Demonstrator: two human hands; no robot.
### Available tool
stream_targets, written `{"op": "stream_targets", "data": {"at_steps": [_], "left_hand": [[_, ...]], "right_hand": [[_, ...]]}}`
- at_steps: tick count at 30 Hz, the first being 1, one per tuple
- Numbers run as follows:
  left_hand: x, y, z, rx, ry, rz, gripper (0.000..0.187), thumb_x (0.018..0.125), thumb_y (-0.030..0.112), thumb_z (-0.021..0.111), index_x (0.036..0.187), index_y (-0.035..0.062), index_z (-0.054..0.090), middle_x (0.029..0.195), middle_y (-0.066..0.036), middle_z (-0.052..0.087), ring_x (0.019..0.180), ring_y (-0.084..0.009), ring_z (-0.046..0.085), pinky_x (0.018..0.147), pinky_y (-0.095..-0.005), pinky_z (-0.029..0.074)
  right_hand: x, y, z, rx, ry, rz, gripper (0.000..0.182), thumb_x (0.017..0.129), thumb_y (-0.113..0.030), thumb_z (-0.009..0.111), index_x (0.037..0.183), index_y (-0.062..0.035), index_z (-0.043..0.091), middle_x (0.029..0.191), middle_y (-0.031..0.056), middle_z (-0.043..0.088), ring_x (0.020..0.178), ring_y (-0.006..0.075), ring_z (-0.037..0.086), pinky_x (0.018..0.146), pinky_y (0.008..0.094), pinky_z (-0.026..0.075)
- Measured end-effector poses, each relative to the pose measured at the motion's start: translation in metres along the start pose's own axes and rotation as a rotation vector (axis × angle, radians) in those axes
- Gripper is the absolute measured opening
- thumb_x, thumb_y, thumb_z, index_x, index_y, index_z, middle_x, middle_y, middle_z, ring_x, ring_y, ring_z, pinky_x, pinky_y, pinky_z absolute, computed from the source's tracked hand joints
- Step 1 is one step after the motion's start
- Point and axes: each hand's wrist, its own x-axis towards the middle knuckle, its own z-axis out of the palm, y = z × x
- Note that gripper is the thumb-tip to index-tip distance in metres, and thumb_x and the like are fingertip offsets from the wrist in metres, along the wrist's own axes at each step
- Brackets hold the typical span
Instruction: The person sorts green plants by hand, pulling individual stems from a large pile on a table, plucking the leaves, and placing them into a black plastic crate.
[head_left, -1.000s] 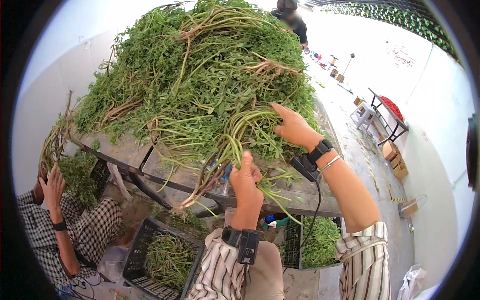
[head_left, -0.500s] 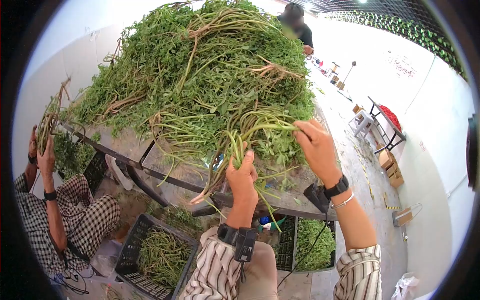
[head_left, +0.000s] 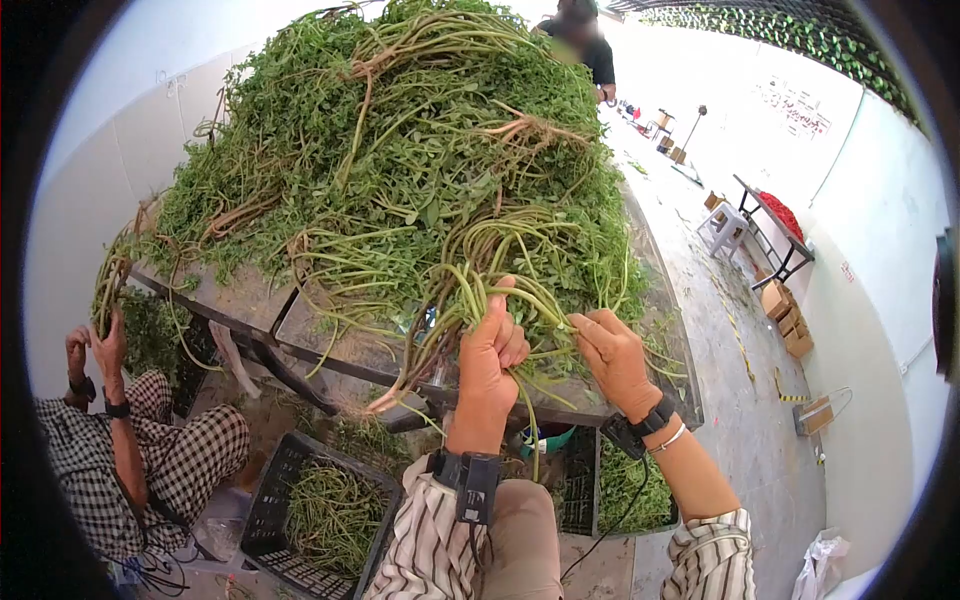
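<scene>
At front edge of table (head_left: pixel 240 296), stem bundle (head_left: pixel 470 288) is gripped in L hand (head_left: pixel 490 362), fist closed; a stem (head_left: pixel 546 304) is apparently pinched by R hand (head_left: pixel 614 358), fingertips together. Stems could be snapped if yanked while tangled w/ pile (head_left: pixel 420 150), or dropped over edge. Fwd room is blocked by pile; more is left to R.

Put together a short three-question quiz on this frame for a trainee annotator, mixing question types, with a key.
1. True or false: the person's left hand grips a bundle of stems.
2. Which of the person's own wrists wears the pale bracelet?
A) left
B) right
C) both
3. Fill in the blank: the big heap of greens lies on a ____.

Key:
1. True
2. B
3. table
</scene>
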Motion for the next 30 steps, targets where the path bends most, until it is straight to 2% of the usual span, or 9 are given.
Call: {"op": "stream_targets", "data": {"at_steps": [5, 7, 10, 14, 20, 22, 26, 29, 30], "left_hand": [[0.001, -0.006, 0.000, 0.029, 0.017, -0.034, 0.024, 0.091, 0.027, 0.051, 0.106, 0.0077, 0.052, 0.052, 0.008, 0.025, 0.043, -0.0046, 0.024, 0.046, -0.0215, 0.023], [0.001, -0.008, 0.001, 0.075, 0.082, -0.054, 0.019, 0.092, 0.027, 0.050, 0.097, 0.0086, 0.051, 0.057, 0.007, 0.032, 0.044, -0.0044, 0.026, 0.046, -0.0213, 0.024], [0.001, -0.009, 0.002, 0.062, 0.099, -0.045, 0.017, 0.093, 0.026, 0.048, 0.097, 0.0089, 0.051, 0.064, 0.005, 0.043, 0.045, -0.0043, 0.028, 0.047, -0.0213, 0.025], [0.000, -0.008, 0.002, 0.020, 0.088, -0.024, 0.016, 0.094, 0.024, 0.047, 0.096, 0.0095, 0.052, 0.070, 0.003, 0.049, 0.045, -0.0045, 0.029, 0.047, -0.0216, 0.025], [0.001, -0.009, 0.001, 0.066, 0.077, 0.009, 0.017, 0.094, 0.025, 0.046, 0.098, 0.0092, 0.052, 0.073, 0.002, 0.053, 0.045, -0.0048, 0.028, 0.046, -0.0224, 0.025], [0.001, -0.009, 0.000, 0.080, 0.072, 0.013, 0.018, 0.094, 0.025, 0.046, 0.099, 0.0089, 0.052, 0.075, 0.001, 0.055, 0.044, -0.0049, 0.028, 0.046, -0.0221, 0.024], [0.000, -0.007, 0.001, 0.102, 0.053, -0.019, 0.018, 0.094, 0.025, 0.047, 0.101, 0.0103, 0.052, 0.077, 0.001, 0.057, 0.043, -0.0051, 0.028, 0.045, -0.0214, 0.025], [-0.002, -0.004, 0.003, 0.095, 0.064, -0.039, 0.017, 0.094, 0.025, 0.046, 0.102, 0.0111, 0.052, 0.078, 0.001, 0.059, 0.043, -0.0049, 0.029, 0.045, -0.0211, 0.025], [-0.002, -0.005, 0.001, 0.102, 0.067, -0.040, 0.017, 0.094, 0.025, 0.046, 0.102, 0.0111, 0.052, 0.078, 0.001, 0.059, 0.043, -0.0049, 0.029, 0.045, -0.0211, 0.025]], "right_hand": [[-0.002, 0.002, -0.001, -0.003, 0.000, 0.008, 0.026, 0.078, 0.002, 0.056, 0.102, -0.0043, 0.060, 0.088, 0.0114, 0.057, 0.076, 0.0262, 0.058, 0.065, 0.0322, 0.046], [0.004, 0.007, -0.003, 0.024, 0.108, 0.002, 0.030, 0.076, 0.002, 0.056, 0.106, -0.0059, 0.059, 0.090, 0.0113, 0.057, 0.075, 0.0266, 0.058, 0.064, 0.0328, 0.047], [0.012, -0.010, -0.016, 0.144, 0.126, 0.180, 0.037, 0.075, 0.003, 0.056, 0.110, -0.0074, 0.058, 0.095, 0.0110, 0.055, 0.072, 0.0228, 0.057, 0.063, 0.0313, 0.046], [0.015, -0.032, -0.030, 0.149, 0.164, 0.205, 0.036, 0.074, 0.003, 0.058, 0.109, -0.0066, 0.057, 0.097, 0.0098, 0.053, 0.068, 0.0199, 0.056, 0.061, 0.0298, 0.046], [0.009, -0.042, -0.030, 0.136, 0.151, 0.063, 0.024, 0.074, 0.001, 0.059, 0.097, -0.0030, 0.058, 0.086, 0.0097, 0.053, 0.064, 0.0208, 0.055, 0.056, 0.0307, 0.044], [0.007, -0.042, -0.028, 0.113, 0.056, -0.058, 0.016, 0.075, -0.003, 0.060, 0.092, -0.0029, 0.060, 0.077, 0.0104, 0.053, 0.064, 0.0241, 0.055, 0.055, 0.0324, 0.044], [0.001, -0.051, -0.013, 0.161, -0.011, 0.064, 0.012, 0.078, -0.010, 0.059, 0.087, -0.0021, 0.062, 0.074, 0.0124, 0.056, 0.065, 0.0306, 0.056, 0.058, 0.0355, 0.045], [0.009, -0.044, -0.003, 0.158, 0.053, 0.075, 0.015, 0.080, -0.008, 0.057, 0.090, 0.0009, 0.063, 0.072, 0.0143, 0.057, 0.063, 0.0298, 0.055, 0.058, 0.0344, 0.044], [0.011, -0.042, 0.002, 0.186, 0.100, 0.052, 0.016, 0.081, -0.010, 0.055, 0.091, 0.0022, 0.062, 0.071, 0.0135, 0.057, 0.062, 0.0235, 0.056, 0.056, 0.0326, 0.044]]}}
